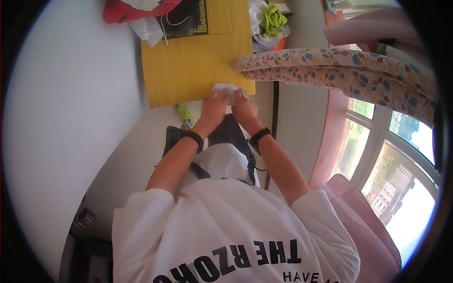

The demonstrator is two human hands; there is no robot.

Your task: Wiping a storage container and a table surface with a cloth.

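Both my hands meet at the near edge of a yellow wooden tabletop (191, 67). Between them is a crumpled white cloth or tissue (226, 87), which lies partly over that edge. My left hand (216, 104) has its fingers on the left part of the white piece. On its right part, the fingers of my right hand (245, 108) are bent and pinching it. The fingertips are partly hidden in the white material. A black band circles each of my wrists.
Floral-patterned curtain fabric (300, 67) reaches over the table's right side from the window (375, 131). A red item (141, 12), folded white paper (147, 30) and a white cable (164, 32) lie at the far left. Beyond the right edge sits a plastic bag (258, 17) with green cloth (273, 21).
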